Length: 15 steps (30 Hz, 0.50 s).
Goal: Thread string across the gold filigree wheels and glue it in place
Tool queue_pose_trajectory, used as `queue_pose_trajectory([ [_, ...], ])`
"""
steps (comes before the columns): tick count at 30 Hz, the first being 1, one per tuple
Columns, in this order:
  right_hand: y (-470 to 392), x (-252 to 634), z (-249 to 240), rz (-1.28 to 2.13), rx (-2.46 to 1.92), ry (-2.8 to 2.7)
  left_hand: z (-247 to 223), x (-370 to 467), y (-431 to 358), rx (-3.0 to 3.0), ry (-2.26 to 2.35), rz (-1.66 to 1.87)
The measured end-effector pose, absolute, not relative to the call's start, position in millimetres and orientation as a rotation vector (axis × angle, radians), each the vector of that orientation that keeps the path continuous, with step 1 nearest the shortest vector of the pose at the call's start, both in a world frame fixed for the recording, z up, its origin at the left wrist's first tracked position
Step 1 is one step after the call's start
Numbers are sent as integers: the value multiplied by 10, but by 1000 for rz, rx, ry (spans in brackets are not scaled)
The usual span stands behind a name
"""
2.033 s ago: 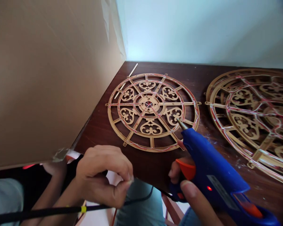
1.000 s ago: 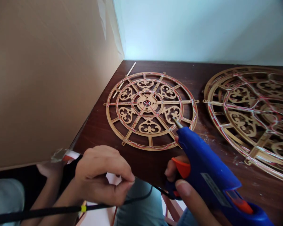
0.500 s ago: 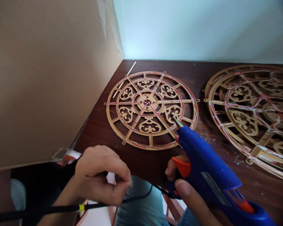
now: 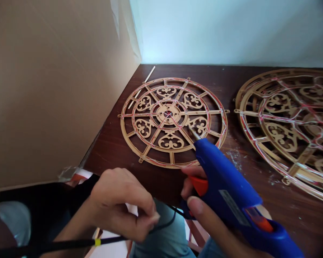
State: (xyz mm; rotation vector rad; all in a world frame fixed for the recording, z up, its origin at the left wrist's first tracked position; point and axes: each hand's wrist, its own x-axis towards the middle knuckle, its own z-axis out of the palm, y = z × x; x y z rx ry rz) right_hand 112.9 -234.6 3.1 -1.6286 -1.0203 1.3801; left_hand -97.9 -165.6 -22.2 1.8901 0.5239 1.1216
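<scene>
A blue hot glue gun (image 4: 228, 179) with an orange trigger is gripped in my right hand (image 4: 201, 204). Its metal nozzle points forward and left, over the lower right part of a round, tan openwork frame (image 4: 171, 143). Red and white wires run along the frame's rings and spokes. My left hand (image 4: 123, 204) is closed in a pinch, thumb against forefinger, in front of the table's near edge; whatever lies between the fingertips is too small to make out. A black cable (image 4: 113, 239) with a yellow band passes by the left hand and runs toward the glue gun.
Similar wired round frames (image 4: 285, 143) lie stacked on the right of the dark brown table (image 4: 107, 150). A thin pale stick (image 4: 150, 74) lies partly under the left frame. A cardboard panel (image 4: 56, 89) stands along the left, and a pale wall (image 4: 231, 32) rises behind.
The glue gun has shifted left, bringing its nozzle closer to the frame's centre. My left hand, still pinched, has moved slightly right. The view has tilted a little.
</scene>
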Motion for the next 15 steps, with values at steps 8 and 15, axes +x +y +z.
queue_pose_trajectory([
  [8,-2134,1152,184,1868,-1334,-965,-119,-1016,-1555,1869,366,780],
  [15,-2082,1258,137,1999,-1178,-992,-77,-1045,-1539,1950,456,705],
])
